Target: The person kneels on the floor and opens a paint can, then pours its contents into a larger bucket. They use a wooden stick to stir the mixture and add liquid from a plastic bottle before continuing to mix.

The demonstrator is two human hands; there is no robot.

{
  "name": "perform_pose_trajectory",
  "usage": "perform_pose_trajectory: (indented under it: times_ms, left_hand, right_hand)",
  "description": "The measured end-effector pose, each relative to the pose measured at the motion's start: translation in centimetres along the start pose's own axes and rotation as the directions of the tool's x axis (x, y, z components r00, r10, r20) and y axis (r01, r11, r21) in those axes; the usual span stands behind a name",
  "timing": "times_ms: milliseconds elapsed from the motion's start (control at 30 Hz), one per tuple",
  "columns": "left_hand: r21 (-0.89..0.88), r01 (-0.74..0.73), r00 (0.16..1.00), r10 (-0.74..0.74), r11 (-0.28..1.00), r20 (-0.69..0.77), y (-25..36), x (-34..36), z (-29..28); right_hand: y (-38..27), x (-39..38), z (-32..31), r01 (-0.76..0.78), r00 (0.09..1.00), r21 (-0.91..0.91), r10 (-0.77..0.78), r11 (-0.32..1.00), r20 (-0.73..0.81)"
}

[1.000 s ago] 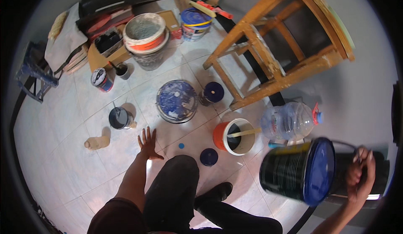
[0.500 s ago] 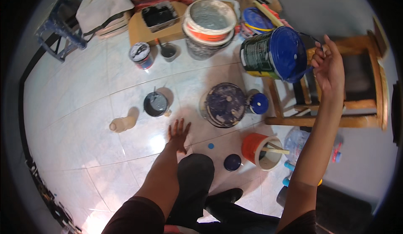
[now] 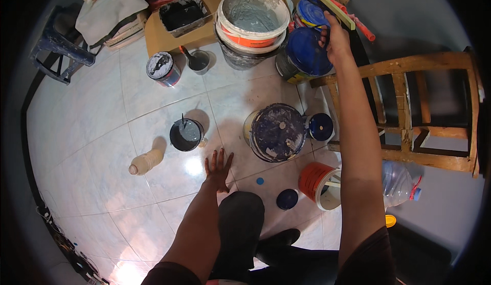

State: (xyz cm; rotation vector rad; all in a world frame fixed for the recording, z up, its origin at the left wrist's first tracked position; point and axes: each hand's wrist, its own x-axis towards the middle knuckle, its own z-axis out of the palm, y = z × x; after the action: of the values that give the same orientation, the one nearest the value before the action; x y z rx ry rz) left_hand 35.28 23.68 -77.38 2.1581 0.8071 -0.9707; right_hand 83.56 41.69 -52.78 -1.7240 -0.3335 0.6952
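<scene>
Left hand spreads its fingers on the tiles just beyond the knee, seemingly propping up the leaning body while the right arm stretches far across. Over at the far right, the right hand has its fingers curled at the edge of a blue-lidded bucket; from where I stand I cannot tell whether they grip its handle. That bucket is beside the nested buckets, which are probably stacked to save floor room. Nearer, a paint-crusted tub wears its lid, likely against drying. Left of the nested buckets, a brush leans handle-up in a small cup, presumably keeping its bristles off the floor.
</scene>
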Motion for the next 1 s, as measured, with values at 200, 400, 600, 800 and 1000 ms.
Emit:
perform_pose_trajectory:
  times_ms: [200, 400, 600, 800, 1000]
  left_hand:
    - [0.095, -0.012, 0.999, 0.016, 0.995, -0.041, -0.5, 0.4, 1.0]
    - [0.156, -0.008, 0.991, 0.029, 0.988, -0.129, -1.2, 2.1, 3.6]
    - [0.149, 0.038, 0.998, -0.031, 0.988, -0.051, -0.1, 0.6, 1.6]
    - [0.179, 0.067, 0.997, -0.059, 0.982, -0.052, 0.9, 0.1, 0.3]
    - [0.165, 0.039, 0.997, -0.028, 0.986, -0.071, 2.6, 0.8, 1.7]
  right_hand:
    - [3.0, 0.1, -1.4, -0.107, 0.982, -0.008, 0.107, 0.994, 0.155]
    - [3.2, -0.3, -2.8, 0.287, 0.912, -0.260, -0.179, 0.922, 0.370]
    - [-4.7, -14.5, -8.7, 0.569, 0.797, -0.468, -0.311, 0.677, 0.518]
    - [-1.4, -29.2, -21.7, 0.527, 0.849, -0.786, -0.155, 0.324, 0.505]
    - [16.0, -34.2, -36.2, 0.177, 0.958, -0.948, 0.269, -0.266, 0.104]
